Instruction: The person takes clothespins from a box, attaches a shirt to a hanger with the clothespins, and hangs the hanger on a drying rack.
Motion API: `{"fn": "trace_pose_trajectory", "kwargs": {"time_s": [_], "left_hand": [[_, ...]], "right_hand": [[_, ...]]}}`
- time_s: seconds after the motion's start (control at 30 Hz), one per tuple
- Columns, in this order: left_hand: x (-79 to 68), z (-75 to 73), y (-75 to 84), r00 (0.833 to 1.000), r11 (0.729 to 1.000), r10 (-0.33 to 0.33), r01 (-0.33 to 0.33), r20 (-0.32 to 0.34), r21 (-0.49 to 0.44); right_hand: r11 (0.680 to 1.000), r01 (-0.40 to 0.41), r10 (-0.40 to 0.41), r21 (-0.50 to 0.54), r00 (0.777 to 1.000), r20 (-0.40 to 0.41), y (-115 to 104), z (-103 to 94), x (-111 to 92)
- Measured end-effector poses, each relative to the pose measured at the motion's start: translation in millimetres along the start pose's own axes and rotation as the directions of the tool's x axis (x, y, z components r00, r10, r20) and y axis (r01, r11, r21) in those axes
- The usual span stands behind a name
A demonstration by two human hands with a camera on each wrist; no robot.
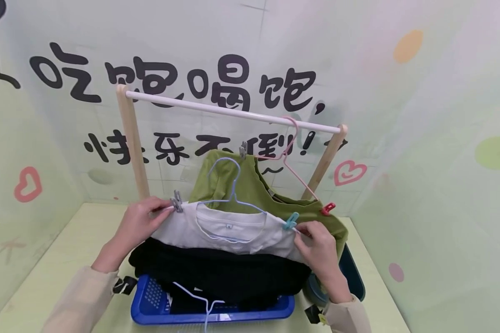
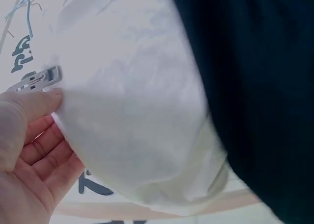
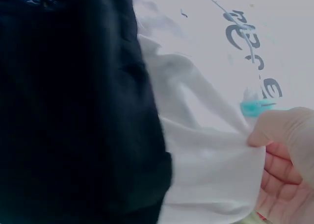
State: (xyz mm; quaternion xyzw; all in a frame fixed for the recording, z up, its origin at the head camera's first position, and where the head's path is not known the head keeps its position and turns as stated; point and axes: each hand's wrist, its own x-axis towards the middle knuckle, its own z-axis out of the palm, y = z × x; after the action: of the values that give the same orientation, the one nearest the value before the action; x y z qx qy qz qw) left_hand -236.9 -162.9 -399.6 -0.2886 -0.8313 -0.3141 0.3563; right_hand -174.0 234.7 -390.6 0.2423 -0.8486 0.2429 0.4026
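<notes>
A white shirt [image 1: 241, 231] with a black lower part [image 1: 221, 268] hangs on a blue hanger [image 1: 233, 189], its hook standing up below the rack's rod. By the grey clothespin [image 1: 177, 202] on one shoulder, my left hand [image 1: 143, 219] pinches the shirt's edge between thumb and fingers. At the other shoulder, beside a teal clothespin [image 1: 291, 221], the shirt is pinched by my right hand [image 1: 318, 247]. Both wrist views show the thumb on the white cloth [image 2: 122, 111], fingers behind it. A green shirt [image 1: 233, 180] hangs behind on a pink hanger [image 1: 289, 148].
The rack has a white rod [image 1: 216, 109] and wooden posts [image 1: 133, 143]. Below the shirt, a blue basket [image 1: 146, 312] holds dark cloth, with a light hanger [image 1: 207, 305] at its front. A dark green bin [image 1: 354, 273] stands at the right. Red [image 1: 328, 209] and grey [image 1: 243, 150] clothespins grip the green shirt.
</notes>
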Motion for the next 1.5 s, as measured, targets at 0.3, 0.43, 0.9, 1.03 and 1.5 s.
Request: {"fn": "trace_pose_trajectory", "kwargs": {"time_s": [0.3,0.43,0.9,1.03,1.5], "left_hand": [[44.3,2.0,4.3,0.999,1.0,0.005,-0.004,-0.05,0.015],[63.3,3.2,5.5,0.996,1.0,-0.014,0.015,-0.083,0.009],[111.0,4.4,18.0,0.982,0.991,-0.133,0.134,-0.138,0.0],[122.2,7.1,21.8,0.972,0.985,-0.169,0.171,-0.161,0.001],[116.5,21.1,10.1,0.972,0.98,-0.199,0.2,-0.125,-0.003]], "right_hand": [[0.996,-0.01,-0.004,-0.091,0.988,-0.152,-11.0,-11.4,21.7],[0.991,-0.03,0.005,-0.131,0.981,-0.193,-15.7,-15.6,31.5],[0.986,-0.094,0.043,-0.141,0.944,-0.326,-22.8,-22.6,56.8],[0.985,-0.109,0.057,-0.131,0.935,-0.349,-21.9,-24.0,63.1],[0.986,-0.077,0.027,-0.15,0.949,-0.314,-19.3,-19.6,60.3]]}}
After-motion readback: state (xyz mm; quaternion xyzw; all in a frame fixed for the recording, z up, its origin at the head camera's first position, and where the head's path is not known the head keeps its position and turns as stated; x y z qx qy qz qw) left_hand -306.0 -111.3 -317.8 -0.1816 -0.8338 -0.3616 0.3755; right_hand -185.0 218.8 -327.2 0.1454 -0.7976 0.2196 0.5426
